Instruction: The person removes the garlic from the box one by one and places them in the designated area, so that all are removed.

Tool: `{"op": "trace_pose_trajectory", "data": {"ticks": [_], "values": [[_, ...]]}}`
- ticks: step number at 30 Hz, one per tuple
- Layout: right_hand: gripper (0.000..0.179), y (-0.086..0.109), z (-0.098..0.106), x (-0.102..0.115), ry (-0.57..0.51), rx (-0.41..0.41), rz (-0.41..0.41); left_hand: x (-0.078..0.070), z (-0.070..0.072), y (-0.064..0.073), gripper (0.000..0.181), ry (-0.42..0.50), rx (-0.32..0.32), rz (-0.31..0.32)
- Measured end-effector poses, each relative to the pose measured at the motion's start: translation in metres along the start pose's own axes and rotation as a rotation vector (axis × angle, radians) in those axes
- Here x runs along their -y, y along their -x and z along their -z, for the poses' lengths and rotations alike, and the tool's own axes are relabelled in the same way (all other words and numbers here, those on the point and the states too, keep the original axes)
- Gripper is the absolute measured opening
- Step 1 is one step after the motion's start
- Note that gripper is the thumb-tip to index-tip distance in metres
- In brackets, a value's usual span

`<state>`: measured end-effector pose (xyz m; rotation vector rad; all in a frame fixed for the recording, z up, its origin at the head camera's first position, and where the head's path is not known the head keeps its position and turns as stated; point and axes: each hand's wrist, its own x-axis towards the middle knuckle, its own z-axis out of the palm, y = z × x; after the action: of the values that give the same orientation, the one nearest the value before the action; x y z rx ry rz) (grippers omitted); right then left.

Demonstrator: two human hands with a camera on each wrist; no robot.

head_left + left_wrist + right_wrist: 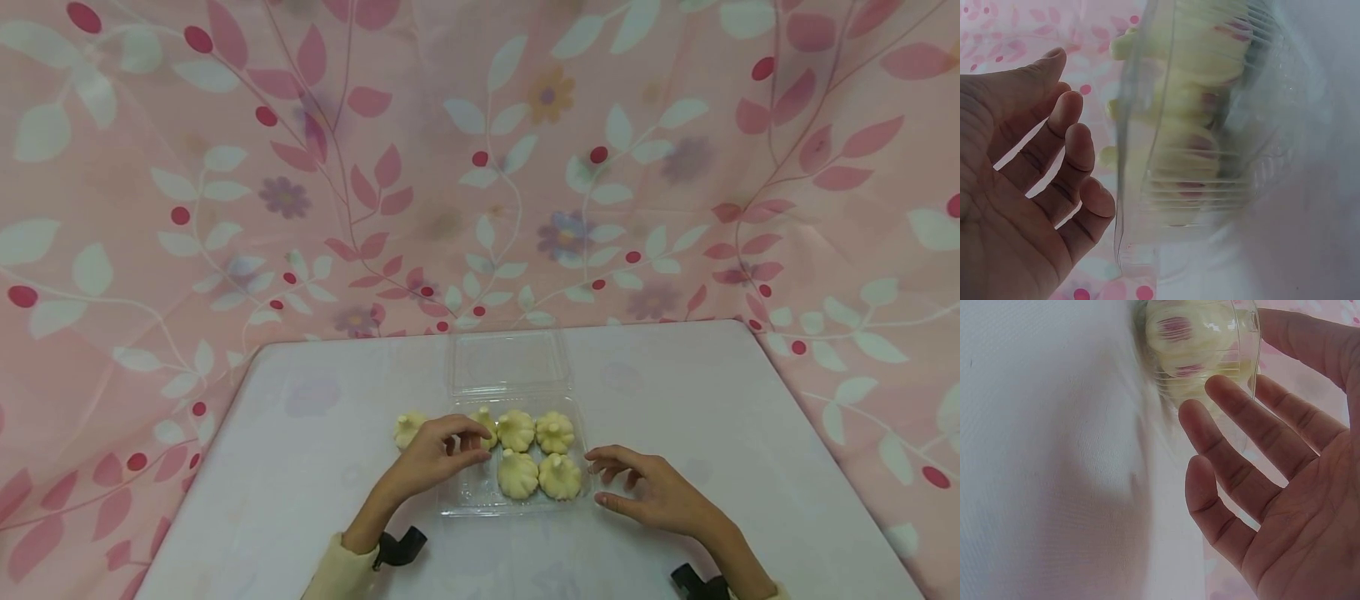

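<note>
A clear plastic clamshell box [480,505] stands on the table with its lid [510,362] folded back. Several pale yellow garlic bulbs [559,477] sit in its tray, their stems pointing up. Over the tray's left part hovers my left hand [442,454], fingers loosely bent and nothing between them; it partly hides one bulb. Another garlic bulb [408,428] lies on the table left of the box, partly behind that hand. Beside the box's right wall is my right hand [651,492], fingers relaxed and holding nothing. Whether its fingertips touch the wall, I cannot tell.
The white table [675,383] reaches out on both sides of the box. A pink floral curtain [450,167] hangs behind and around it. Black wrist cameras [401,546] sit below both hands.
</note>
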<state>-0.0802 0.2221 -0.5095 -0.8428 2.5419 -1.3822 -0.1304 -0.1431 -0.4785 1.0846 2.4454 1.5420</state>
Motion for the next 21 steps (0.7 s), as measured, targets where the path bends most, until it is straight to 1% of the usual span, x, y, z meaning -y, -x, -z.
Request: {"op": "trace_pose_trajectory", "data": {"ticks": [4, 7, 21], "values": [[0.049, 0.0, 0.0, 0.0, -0.005, 0.001, -0.001, 0.001, -0.003, -0.003, 0.019, -0.002, 0.0, -0.043], [0.049, 0.0, 0.0, 0.0, -0.004, 0.001, 0.0, 0.001, -0.006, -0.004, 0.019, -0.013, 0.003, -0.055], [0.049, 0.001, -0.001, 0.001, -0.005, 0.001, -0.01, -0.003, -0.012, -0.009, 0.024, -0.127, 0.05, -0.033]]}}
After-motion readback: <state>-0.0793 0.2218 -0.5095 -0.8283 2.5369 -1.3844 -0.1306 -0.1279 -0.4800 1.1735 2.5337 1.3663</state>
